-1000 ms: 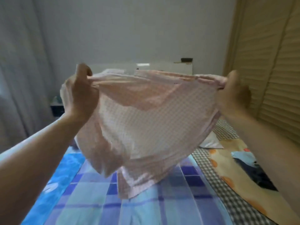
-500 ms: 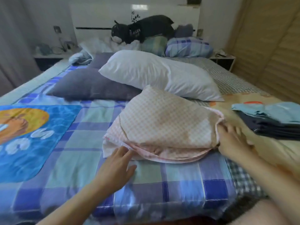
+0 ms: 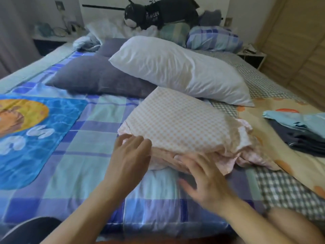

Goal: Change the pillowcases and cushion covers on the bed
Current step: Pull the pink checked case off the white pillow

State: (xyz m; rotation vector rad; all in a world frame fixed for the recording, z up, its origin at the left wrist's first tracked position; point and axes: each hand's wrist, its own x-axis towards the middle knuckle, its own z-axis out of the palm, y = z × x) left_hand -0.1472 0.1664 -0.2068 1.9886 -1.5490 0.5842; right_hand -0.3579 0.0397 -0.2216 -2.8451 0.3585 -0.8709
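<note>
So it's a bedroom, big bed [image 3: 73,166] covered in a blue and purple plaid quilt, white headboard at the far end and slatted wooden wardrobe doors [image 3: 297,50] down the right side. The pink checked pillowcase [image 3: 182,125] is lying crumpled near the foot of the bed, right in the middle, its far corner touching the bare white pillow [image 3: 179,71]. That pillow leans partly on a grey-purple pillow [image 3: 98,78].

Left hand [image 3: 131,155] has its fingers spread and fairly straight, tips resting on the near left edge of the pillowcase, not gripping anything. Right hand [image 3: 204,176] is a bit blurry, fingers spread out flat, and it's on or just over the bunched opening at the near edge. Can't tell for sure if it's actually touching.

Off to the right there's a stack of folded linens [image 3: 302,132], light blue on top of dark, sitting on an orange-patterned sheet. A black plush cat [image 3: 158,13] sits up by the headboard, next to a plaid pillow [image 3: 212,39].
</note>
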